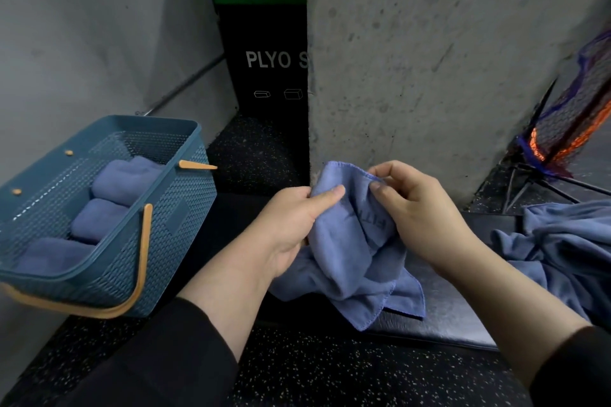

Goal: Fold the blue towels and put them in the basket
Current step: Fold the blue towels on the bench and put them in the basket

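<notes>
The left hand [291, 225] and right hand [420, 218] cover the middle of the towel [350, 261] they pinch — its printed letters between the grips are too blurred to read. Right of the grip, the towel pile [562, 248] runs off the edge; left, the basket [109, 274] wall hides the lower folded towels [99, 218].

I see a black padded bench [439, 324] with a slightly shiny, leather-like top running across the lower middle. On its left end sits a teal woven-pattern plastic basket [172, 241] with a tan curved handle. A crumpled blue cloth towel [347, 274] has its lower folds resting on the bench near the front edge, and a loose heap of blue towels [562, 248] lies at the right end. Below is a black speckled rubber floor [330, 373].
</notes>
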The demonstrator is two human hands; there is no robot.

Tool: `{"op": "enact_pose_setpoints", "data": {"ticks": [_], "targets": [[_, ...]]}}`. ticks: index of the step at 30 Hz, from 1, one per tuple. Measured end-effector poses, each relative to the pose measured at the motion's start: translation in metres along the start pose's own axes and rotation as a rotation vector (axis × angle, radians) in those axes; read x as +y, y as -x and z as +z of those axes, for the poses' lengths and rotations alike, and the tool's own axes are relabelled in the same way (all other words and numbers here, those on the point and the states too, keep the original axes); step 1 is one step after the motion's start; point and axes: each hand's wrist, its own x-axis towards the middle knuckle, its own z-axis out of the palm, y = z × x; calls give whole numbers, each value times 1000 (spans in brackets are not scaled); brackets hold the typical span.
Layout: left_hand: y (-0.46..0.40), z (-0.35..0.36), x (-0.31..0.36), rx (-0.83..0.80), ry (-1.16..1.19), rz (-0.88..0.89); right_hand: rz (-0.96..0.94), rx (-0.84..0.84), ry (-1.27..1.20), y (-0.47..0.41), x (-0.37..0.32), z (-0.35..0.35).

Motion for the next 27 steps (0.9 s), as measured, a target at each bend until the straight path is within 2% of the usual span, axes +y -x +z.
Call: {"op": "enact_pose_setpoints", "data": {"ticks": [2, 4, 8, 9, 11, 13, 15, 18, 21, 24, 27], "targets": [[0, 0, 4, 89, -40, 50, -26, -16, 2, 0, -2, -7], [-1, -4, 11, 191, -70, 168, -28, -111, 60, 0, -2, -19], [10, -17, 24, 249, -188, 310, 136, -465, 443, 6, 2, -44], [15, -19, 25, 253, -218, 334, 170, -505, 543, 9, 4, -50], [25, -24, 28, 288, -217, 362, 189, -472, 710, 14, 5, -62], [37, -31, 31, 316, -226, 380, 197, -340, 754, 20, 3, -74], [49, -39, 34, 332, -326, 405, 215, -210, 642, 28, -1, -84], [65, -48, 33, 378, -362, 421, 303, -35, 148, 43, -8, -92], [81, -47, 32, 405, -304, 404, 266, 79, -253, 58, -24, -91], [96, -39, 46, 446, -232, 426, 153, 106, -398, 70, -45, -86], [110, -36, 76, 499, -203, 519, 24, 167, -395, 79, -74, -90]]}}
